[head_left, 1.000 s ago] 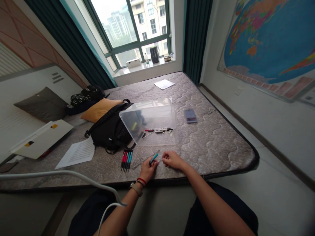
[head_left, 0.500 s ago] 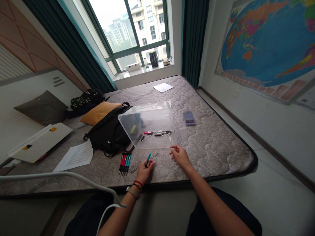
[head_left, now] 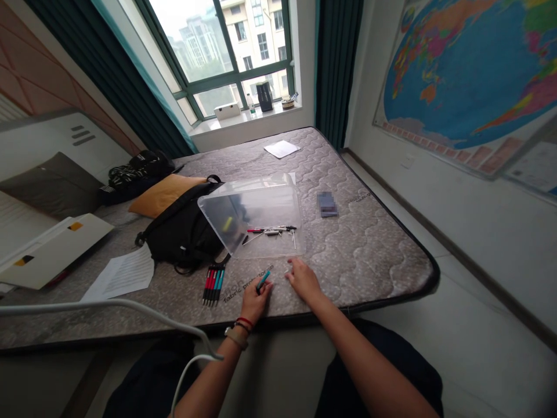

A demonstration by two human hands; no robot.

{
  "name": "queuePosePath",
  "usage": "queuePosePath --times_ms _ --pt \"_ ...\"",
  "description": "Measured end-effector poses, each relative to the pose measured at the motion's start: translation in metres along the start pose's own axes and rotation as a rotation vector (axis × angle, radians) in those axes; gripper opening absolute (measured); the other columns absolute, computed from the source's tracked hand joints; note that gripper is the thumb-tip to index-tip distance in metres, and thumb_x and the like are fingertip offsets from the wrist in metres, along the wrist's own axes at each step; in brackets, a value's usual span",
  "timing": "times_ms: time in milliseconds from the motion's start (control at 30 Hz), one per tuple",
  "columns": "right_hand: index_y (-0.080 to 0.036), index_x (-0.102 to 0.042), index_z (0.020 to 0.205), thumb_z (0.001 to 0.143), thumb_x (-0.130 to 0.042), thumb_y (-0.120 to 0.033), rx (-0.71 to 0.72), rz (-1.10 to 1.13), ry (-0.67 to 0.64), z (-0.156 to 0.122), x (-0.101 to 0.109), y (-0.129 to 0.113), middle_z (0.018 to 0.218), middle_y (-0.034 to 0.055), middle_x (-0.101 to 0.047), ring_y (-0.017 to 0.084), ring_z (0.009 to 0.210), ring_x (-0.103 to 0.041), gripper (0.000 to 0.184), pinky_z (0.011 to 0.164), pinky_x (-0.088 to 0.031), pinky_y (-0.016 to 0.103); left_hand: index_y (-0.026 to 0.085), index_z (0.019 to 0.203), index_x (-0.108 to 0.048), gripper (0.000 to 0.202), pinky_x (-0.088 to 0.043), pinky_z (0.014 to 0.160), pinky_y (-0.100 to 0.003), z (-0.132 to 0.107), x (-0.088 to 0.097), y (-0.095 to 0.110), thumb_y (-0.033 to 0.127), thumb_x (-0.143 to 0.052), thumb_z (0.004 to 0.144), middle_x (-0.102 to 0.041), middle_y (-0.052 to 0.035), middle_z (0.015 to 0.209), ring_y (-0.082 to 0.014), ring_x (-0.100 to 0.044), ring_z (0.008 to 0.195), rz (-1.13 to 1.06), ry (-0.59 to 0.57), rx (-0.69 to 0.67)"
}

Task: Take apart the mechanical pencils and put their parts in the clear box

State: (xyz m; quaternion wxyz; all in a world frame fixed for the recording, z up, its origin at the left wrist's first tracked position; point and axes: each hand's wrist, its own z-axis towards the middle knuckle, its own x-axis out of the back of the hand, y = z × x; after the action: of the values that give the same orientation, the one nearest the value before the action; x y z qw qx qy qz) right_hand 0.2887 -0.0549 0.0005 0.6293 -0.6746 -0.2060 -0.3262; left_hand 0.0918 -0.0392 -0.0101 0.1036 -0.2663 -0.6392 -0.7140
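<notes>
A teal and black pen [head_left: 263, 281] points up and away from between the fingers of my left hand [head_left: 253, 299], which is closed on it. My right hand [head_left: 303, 283] is just to the right, over the mattress, its thumb and index finger apart. No object shows clearly in it. Beyond both hands a clear plastic box [head_left: 261, 203] lies with its open side facing me. Loose pen parts [head_left: 273, 232] lie inside it, white, black and red. Left of my left hand, several red and teal pens [head_left: 213, 284] are lined up in a row.
A black backpack [head_left: 185, 232] lies against the box's left side, with an orange cushion [head_left: 167, 196] behind. Printed paper [head_left: 124, 271] lies at the left. A pale cable-like bar [head_left: 143, 310] crosses the lower left foreground. A blurred dark item [head_left: 327, 204] lies right of the box.
My right hand has drawn back from the box's near edge and come closer to my left hand. The left hand still holds the pen. The view has shifted slightly.
</notes>
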Motion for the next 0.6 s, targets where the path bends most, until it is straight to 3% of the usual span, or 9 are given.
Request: queuePosePath --times_ms 167,367,500,533,600 --pt "-0.021 -0.067 0.097 0.089 -0.062 -0.022 -0.01 -0.072 -0.047 0.002 -0.005 -0.003 0.106 0.0109 -0.067 0.024 0.098 -0.063 0.01 0.082 -0.042 0.03 0.016 0.081 -0.067 0.027 -0.034 0.06 -0.022 -0.001 -0.001 -0.002 0.043 -0.064 0.082 -0.041 0.0071 0.059 -0.0102 -0.041 0.058 0.014 0.01 -0.02" --pt "-0.017 -0.069 0.089 0.086 -0.061 -0.021 0.015 -0.079 -0.109 -0.004 0.001 -0.004 0.096 0.0142 -0.072 0.025 0.091 -0.067 0.01 0.078 -0.046 0.03 0.013 0.081 -0.069 0.035 -0.036 0.061 -0.022 0.002 0.002 -0.005 0.048 -0.068 0.078 -0.039 0.008 0.057 -0.009 -0.04 0.056 -0.119 0.108 0.042" --pt "-0.015 -0.068 0.076 0.079 -0.066 -0.021 0.07 0.218 -0.457 -0.008 0.007 -0.005 0.067 0.0059 -0.07 0.018 0.061 -0.066 0.007 0.058 -0.048 0.025 0.012 0.082 -0.069 0.036 -0.037 0.061 -0.021 0.006 0.006 -0.009 0.047 -0.071 0.075 -0.04 0.0079 0.057 -0.0083 -0.041 0.057 -0.226 0.16 0.105" --pt "-0.015 -0.068 0.079 0.079 -0.065 -0.023 0.043 0.335 -0.468 -0.007 0.009 -0.006 0.066 0.0047 -0.069 0.016 0.056 -0.065 0.009 0.053 -0.047 0.023 0.012 0.083 -0.069 0.036 -0.038 0.063 -0.021 0.006 0.006 -0.011 0.047 -0.072 0.074 -0.043 0.007 0.059 -0.0086 -0.043 0.059 -0.244 0.169 0.118" --pt "-0.015 -0.066 0.094 0.081 -0.063 -0.029 -0.052 0.567 -0.293 -0.003 0.012 -0.008 0.077 0.0051 -0.071 0.015 0.055 -0.065 0.02 0.045 -0.047 0.02 0.012 0.085 -0.07 0.036 -0.04 0.067 -0.022 0.007 0.008 -0.013 0.045 -0.073 0.073 -0.052 0.0047 0.064 -0.0097 -0.049 0.064 -0.271 0.179 0.14"
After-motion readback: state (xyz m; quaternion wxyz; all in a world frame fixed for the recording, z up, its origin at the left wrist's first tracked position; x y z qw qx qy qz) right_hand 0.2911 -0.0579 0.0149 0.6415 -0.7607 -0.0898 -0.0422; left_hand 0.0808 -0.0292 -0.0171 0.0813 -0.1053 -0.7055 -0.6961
